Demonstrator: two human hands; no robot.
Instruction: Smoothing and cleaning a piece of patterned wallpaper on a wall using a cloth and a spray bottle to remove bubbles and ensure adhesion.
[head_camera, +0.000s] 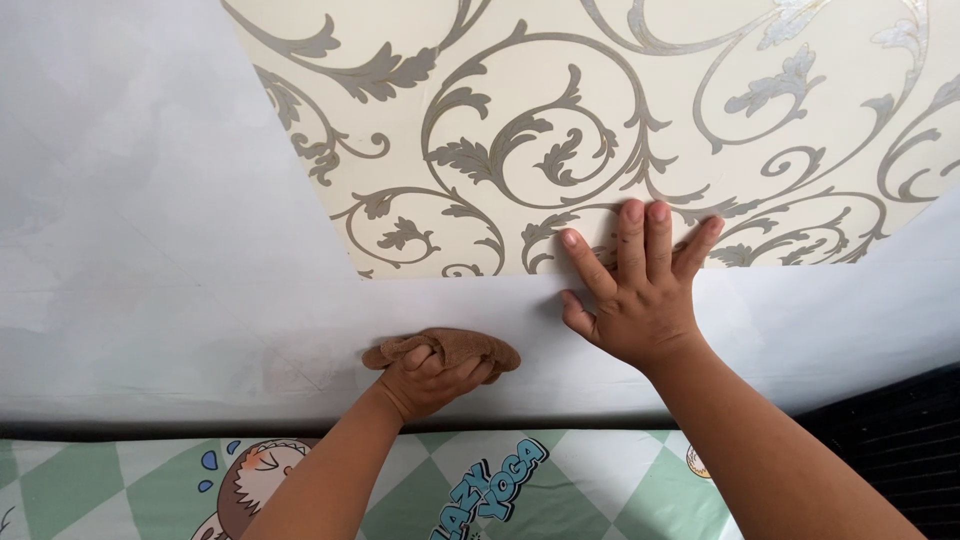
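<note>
A sheet of cream wallpaper (600, 110) with grey scrolling leaf patterns is stuck on a pale grey wall (150, 230). My right hand (635, 285) lies flat with fingers spread across the wallpaper's lower edge, fingertips on the paper and palm on the bare wall. My left hand (430, 378) is shut on a small brown cloth (455, 345), pressing it against the bare wall just below the wallpaper's bottom edge and to the left of my right hand.
Below the wall lies a green-and-white checkered mat (600, 485) with a cartoon figure and lettering. A dark ribbed surface (890, 440) sits at the lower right. Bare wall extends to the left of the wallpaper.
</note>
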